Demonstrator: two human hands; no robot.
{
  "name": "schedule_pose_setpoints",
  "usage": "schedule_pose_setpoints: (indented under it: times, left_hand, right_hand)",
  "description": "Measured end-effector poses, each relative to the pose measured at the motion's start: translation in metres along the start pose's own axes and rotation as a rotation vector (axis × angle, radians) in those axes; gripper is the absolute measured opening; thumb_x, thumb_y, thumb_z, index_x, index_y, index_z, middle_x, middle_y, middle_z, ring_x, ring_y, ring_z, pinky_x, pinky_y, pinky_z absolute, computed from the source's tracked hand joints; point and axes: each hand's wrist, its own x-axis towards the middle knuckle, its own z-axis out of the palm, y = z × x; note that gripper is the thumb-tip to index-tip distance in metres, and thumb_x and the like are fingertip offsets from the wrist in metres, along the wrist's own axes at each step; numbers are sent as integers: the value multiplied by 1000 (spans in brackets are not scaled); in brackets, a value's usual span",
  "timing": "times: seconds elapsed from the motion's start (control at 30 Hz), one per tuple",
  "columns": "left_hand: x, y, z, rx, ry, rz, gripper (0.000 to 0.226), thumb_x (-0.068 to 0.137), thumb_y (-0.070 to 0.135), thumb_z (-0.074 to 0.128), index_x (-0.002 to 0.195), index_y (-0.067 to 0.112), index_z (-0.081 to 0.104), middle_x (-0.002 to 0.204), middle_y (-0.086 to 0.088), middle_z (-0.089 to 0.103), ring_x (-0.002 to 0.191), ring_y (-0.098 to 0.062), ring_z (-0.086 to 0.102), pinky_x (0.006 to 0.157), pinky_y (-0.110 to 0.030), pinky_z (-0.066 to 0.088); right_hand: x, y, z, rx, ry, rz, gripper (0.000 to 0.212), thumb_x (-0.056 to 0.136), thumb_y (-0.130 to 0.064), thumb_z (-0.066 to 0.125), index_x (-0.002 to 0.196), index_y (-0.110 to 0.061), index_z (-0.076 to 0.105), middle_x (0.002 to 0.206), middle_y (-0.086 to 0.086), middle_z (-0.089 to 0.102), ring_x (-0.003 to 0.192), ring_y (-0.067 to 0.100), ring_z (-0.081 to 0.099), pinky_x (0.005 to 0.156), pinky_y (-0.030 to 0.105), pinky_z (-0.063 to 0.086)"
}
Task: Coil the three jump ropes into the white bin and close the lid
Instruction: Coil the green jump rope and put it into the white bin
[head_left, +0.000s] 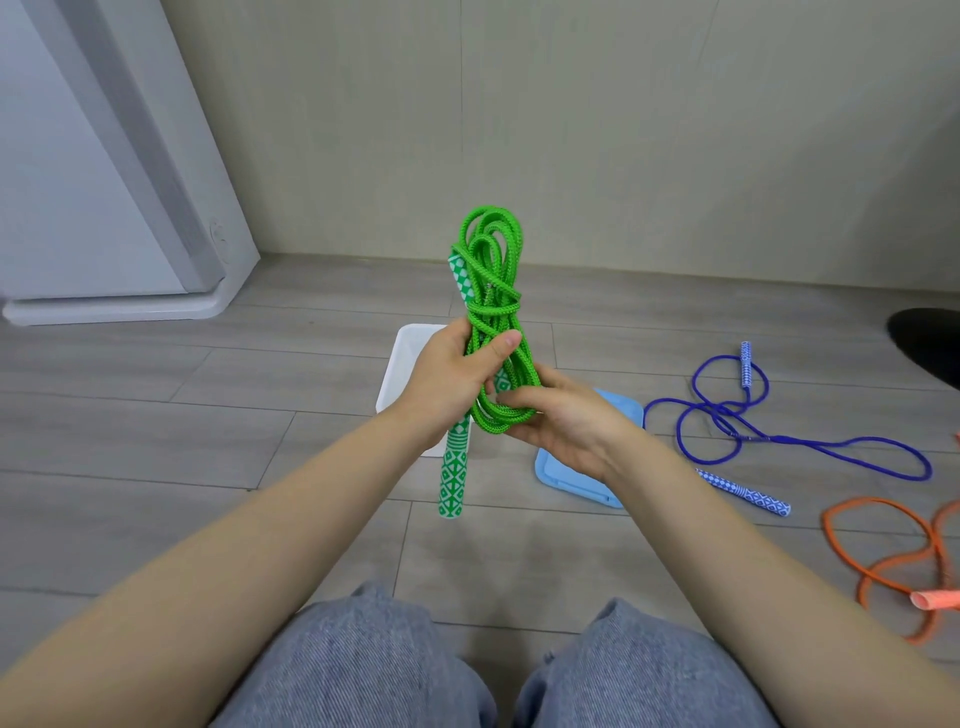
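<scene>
A green jump rope (493, 291) is bundled into loops and held upright above the floor. My left hand (457, 374) grips the bundle at its middle, thumb across the strands. My right hand (566, 421) holds the lower loops from the right side, fingers curled round them. One green-and-white handle (453, 478) hangs below my left hand, the other sticks up behind the loops. The white bin (402, 364) stands open on the floor behind my hands, mostly hidden. Its light blue lid (571, 480) lies flat beside it. The blue rope (727, 415) and orange rope (893, 566) lie loose at the right.
A white appliance or door base (119, 306) stands at the back left against a beige wall. My knees in grey trousers (363, 670) fill the bottom. A dark object (930, 343) sits at the far right edge. Grey plank floor lies all around.
</scene>
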Motion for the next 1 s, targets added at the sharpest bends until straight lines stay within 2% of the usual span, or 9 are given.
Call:
schedule_pose_setpoints:
  times: [0.1,0.27,0.4,0.47,0.6,0.73,0.9,1.0]
  left_hand:
    - [0,-2,-1,66,-17,30,15,93,29,63,79,24,58,54,13,60,54,-8,57,59,-24,45]
    - [1,-4,-2,55,25,30,19,93,27,63,78,17,57,50,7,58,51,-12,59,56,-22,46]
    - [3,-8,0,-43,87,-11,27,93,27,63,70,15,56,49,7,56,50,-10,57,57,-23,45]
    - [4,-9,1,-118,132,-43,32,93,27,63,66,13,55,47,6,56,49,-11,56,56,-24,45]
    - [10,-11,-4,-308,191,-164,42,92,32,64,59,10,50,49,-2,56,52,-18,57,61,-31,50]
    - [13,-13,-13,-400,112,-247,45,93,37,61,58,12,48,51,-3,53,48,-17,53,59,-30,48]
    - [11,-10,-14,-423,6,-239,45,97,36,55,59,14,46,48,1,49,45,-13,48,50,-24,45]
    - [9,-12,-14,-391,-73,-215,38,97,34,54,71,6,50,51,3,49,48,-12,48,52,-24,45]
  right_hand:
    - [2,0,-1,-70,52,-6,31,86,8,55,113,-3,65,100,10,69,94,23,68,87,37,57]
    - [1,-4,-4,-95,114,-3,25,85,8,59,109,7,66,105,19,71,98,27,69,86,35,58]
    - [-1,-9,1,-145,212,-42,16,85,8,60,97,3,68,99,19,72,88,26,71,78,32,60]
    - [-1,-11,4,-122,220,-63,16,86,9,59,99,5,67,96,18,72,87,27,70,79,33,60]
    - [-2,-14,7,-139,127,-123,19,91,-2,60,107,6,67,101,18,71,92,26,70,83,33,59]
    - [-5,-9,3,-126,47,-171,23,93,-9,59,111,5,65,103,17,70,92,22,69,81,31,59]
    - [-10,-9,-7,-78,-74,-134,29,93,-2,55,121,5,61,116,19,67,107,27,65,98,38,52]
    - [-12,-8,-10,-77,-105,-87,28,91,4,50,114,-1,65,110,13,69,103,23,66,93,32,54]
